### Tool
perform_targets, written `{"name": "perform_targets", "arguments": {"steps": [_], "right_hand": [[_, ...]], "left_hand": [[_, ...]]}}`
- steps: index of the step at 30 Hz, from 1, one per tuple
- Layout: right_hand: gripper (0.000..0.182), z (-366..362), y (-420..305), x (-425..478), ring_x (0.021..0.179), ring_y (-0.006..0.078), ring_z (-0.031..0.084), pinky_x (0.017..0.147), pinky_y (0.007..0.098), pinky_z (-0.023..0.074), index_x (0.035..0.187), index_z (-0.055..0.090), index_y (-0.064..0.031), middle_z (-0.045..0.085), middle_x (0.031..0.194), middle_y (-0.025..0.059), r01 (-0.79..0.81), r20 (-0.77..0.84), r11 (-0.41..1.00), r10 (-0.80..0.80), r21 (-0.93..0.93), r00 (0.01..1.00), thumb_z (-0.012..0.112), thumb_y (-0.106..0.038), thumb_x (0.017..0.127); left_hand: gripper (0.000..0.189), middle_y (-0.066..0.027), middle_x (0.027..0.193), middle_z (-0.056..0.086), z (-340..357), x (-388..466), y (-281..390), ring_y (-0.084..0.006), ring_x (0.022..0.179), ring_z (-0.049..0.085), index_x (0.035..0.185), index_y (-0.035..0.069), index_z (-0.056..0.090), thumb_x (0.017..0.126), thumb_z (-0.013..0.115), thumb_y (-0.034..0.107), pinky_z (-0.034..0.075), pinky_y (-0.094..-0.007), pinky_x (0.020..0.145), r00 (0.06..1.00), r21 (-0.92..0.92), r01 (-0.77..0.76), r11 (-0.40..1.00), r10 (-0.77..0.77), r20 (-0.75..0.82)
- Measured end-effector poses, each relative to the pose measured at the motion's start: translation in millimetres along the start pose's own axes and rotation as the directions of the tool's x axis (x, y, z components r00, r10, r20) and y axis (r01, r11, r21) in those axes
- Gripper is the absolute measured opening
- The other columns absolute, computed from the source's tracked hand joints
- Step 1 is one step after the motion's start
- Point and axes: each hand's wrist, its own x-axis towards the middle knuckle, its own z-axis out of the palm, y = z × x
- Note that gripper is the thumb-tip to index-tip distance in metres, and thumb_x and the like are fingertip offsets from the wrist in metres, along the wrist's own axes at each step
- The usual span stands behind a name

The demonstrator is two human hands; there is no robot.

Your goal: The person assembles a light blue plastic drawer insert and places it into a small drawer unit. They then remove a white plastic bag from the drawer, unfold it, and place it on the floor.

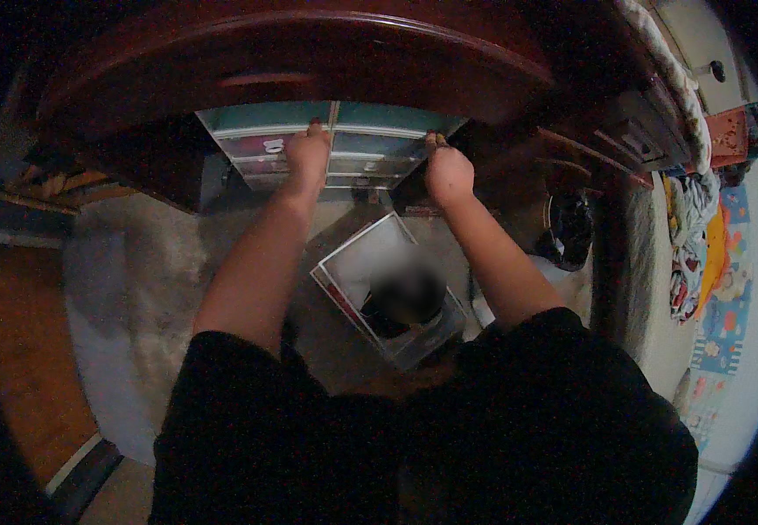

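Under the overhang of a dark reddish-brown wooden desk (379, 39) stands a drawer unit (369, 143) with white frames and translucent fronts in two columns. My left hand (308, 154) grips its front near the middle divider, thumb up. Toward the right edge of the right column, my right hand (449, 172) is curled at the front in the same way. The fingertips of both hands are mostly hidden. Below, between my forearms, a clear plastic bin (359, 259) with white rims sits turned at an angle on the floor. Inside it is a dark item (385, 321), partly blurred.
A black bag (568, 230) is at the right, beside dark wooden furniture. Crumpled cloths (687, 249) and a colourful printed mat (723, 315) lie farther right. At the left are a grey-white sheet (100, 315) and a brown wooden surface (28, 341).
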Motion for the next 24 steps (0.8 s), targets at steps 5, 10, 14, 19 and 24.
{"name": "perform_targets", "arguments": {"steps": [5, 10, 14, 19, 24], "right_hand": [[0.047, 6, 6, -4, 0.101, 0.0317, 0.062, 0.081, 0.0398, 0.0532, 0.133, 0.048, -0.0083, 0.051, 0.134, 0.0136, 0.002, 0.019, 1.000, -0.002, 0.022, 1.000, 0.041, -0.004, 0.086], [0.048, 3, -7, -15, 0.096, 0.0317, 0.064, 0.076, 0.0406, 0.0540, 0.137, 0.042, -0.0055, 0.046, 0.139, 0.0127, -0.044, -0.100, 0.983, 0.062, 0.180, 0.993, 0.039, -0.007, 0.089], [0.047, 13, -11, -10, 0.096, 0.0306, 0.065, 0.073, 0.0396, 0.0549, 0.137, 0.041, -0.0050, 0.045, 0.140, 0.0127, -0.094, 0.012, 0.974, 0.094, 0.207, 0.996, 0.039, -0.010, 0.090], [0.046, 20, -16, -19, 0.095, 0.0310, 0.065, 0.075, 0.0398, 0.0543, 0.134, 0.044, -0.0047, 0.044, 0.141, 0.0135, -0.056, -0.196, 0.867, 0.175, 0.494, 0.965, 0.049, -0.009, 0.088], [0.037, 76, -12, -37, 0.084, 0.0252, 0.065, 0.072, 0.0355, 0.0509, 0.120, 0.055, -0.0028, 0.061, 0.115, 0.0153, -0.019, -0.240, 0.498, 0.449, 0.867, 0.861, 0.062, -0.016, 0.086]], "left_hand": [[0.055, -0.0215, 0.081, 0.067, 23, 14, -25, -0.0410, 0.072, 0.060, 0.085, -0.003, 0.067, 0.093, 0.042, 0.046, 0.045, -0.0461, 0.071, 0.994, -0.061, 0.021, 0.998, -0.027, -0.102], [0.065, -0.0185, 0.068, 0.063, 8, -43, 21, -0.0368, 0.065, 0.058, 0.080, 0.000, 0.065, 0.093, 0.036, 0.056, 0.046, -0.0452, 0.066, 0.998, -0.080, 0.020, 0.997, -0.016, 0.053], [0.061, -0.0082, 0.060, 0.056, 35, -65, 57, -0.0189, 0.056, 0.053, 0.081, 0.003, 0.063, 0.090, 0.044, 0.060, 0.043, -0.0326, 0.054, 0.895, -0.120, 0.283, 0.951, -0.217, 0.389], [0.048, -0.0006, 0.064, 0.052, 77, -46, 73, -0.0090, 0.050, 0.043, 0.086, 0.005, 0.059, 0.090, 0.053, 0.052, 0.031, -0.0233, 0.042, 0.772, -0.412, 0.560, 0.719, -0.272, 0.574], [0.039, -0.0010, 0.066, 0.055, 99, -38, 72, -0.0097, 0.050, 0.043, 0.085, 0.006, 0.060, 0.093, 0.051, 0.044, 0.029, -0.0249, 0.040, 0.830, -0.421, 0.499, 0.758, -0.276, 0.485]]}}
